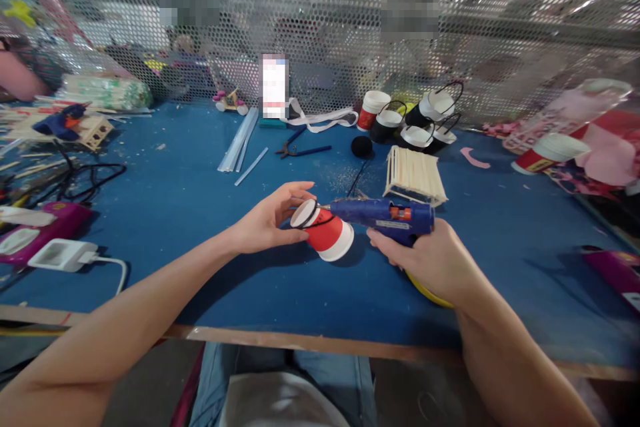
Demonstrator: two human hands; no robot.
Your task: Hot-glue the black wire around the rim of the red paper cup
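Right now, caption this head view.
Left hand holds a red-and-white paper cup; right hand points a blue plastic glue gun at it.

Forearms bare; left hand (270, 221) and right hand (433, 260) bare too. Near centre: blue jeans (345, 365), a pale grey shirt hem (280, 401) lying over them.

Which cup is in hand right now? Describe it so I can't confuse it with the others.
On the blue table, look at the near middle, between the two hands. The red paper cup is tipped sideways, left hand at its rim, the blue glue gun in the right hand pointing at that rim. It alone is held; the other cups sit by the mesh wall and far right.
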